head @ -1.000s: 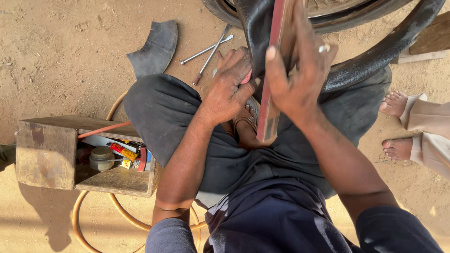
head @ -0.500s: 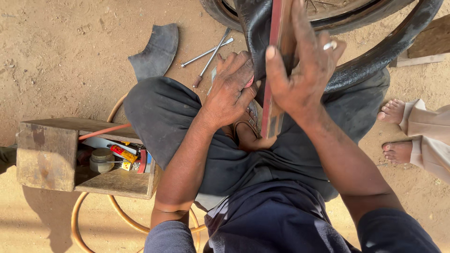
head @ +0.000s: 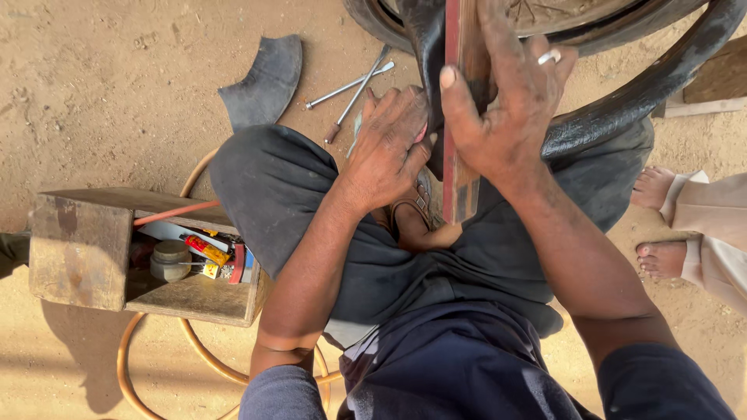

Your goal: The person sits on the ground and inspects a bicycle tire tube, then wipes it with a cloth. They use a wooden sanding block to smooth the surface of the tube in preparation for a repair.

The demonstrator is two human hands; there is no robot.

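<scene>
Starting at the far left of my view, an open-topped wooden toolbox (head: 82, 249) sits on the sandy ground (head: 117, 85), with a small round tin (head: 170, 259), a red-and-yellow tube (head: 206, 250) and other bits I cannot make out lying inside it. A thin orange hose (head: 159, 354) loops on the ground under and around the box. Further along, a curved scrap of black rubber (head: 264, 82) lies flat on the sand, and just beside it two slim metal rods (head: 354, 84) cross each other. My left hand (head: 387, 148) comes next, its fingers (head: 405, 109) close together and pressed flat against the black rubber tyre (head: 622, 101), touching the edge of the long reddish-brown wooden bar (head: 459, 117). My right hand (head: 510, 109) is wrapped around that bar, thumb on its left face and the fingers clamped over its right side, a silver ring (head: 549, 57) showing on one of them. The bar stands nearly upright against the tyre, above my dark grey trousers (head: 311, 202). At the far right, another person's bare feet (head: 657, 225) stand on the sand, well apart from my hands.
</scene>
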